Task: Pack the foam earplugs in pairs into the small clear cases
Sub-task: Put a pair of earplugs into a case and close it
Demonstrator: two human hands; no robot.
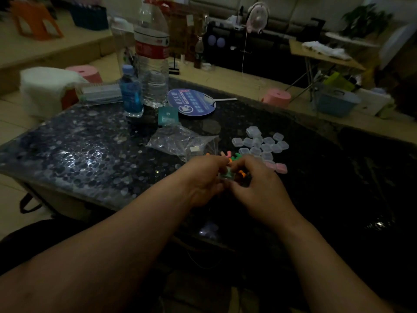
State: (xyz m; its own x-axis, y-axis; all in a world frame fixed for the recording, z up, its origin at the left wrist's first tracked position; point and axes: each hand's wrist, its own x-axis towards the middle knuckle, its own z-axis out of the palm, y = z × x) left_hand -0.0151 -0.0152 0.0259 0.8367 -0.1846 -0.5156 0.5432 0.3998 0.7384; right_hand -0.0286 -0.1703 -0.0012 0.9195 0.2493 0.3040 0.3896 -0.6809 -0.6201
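My left hand and right hand pinch one case; the earplugs look light, squashy, so I'd nip them mid-body.

— Where are the earplugs?
— I see a loose heap of foam earplugs, orange, green and pink, lying just beyond my fingers.
— And the cases?
— Small square clear cases cluster right of the heap, some overlapping. Two pink-filled cases lie at the cluster's near edge. One held case, green inside, sits between my left hand and right hand.
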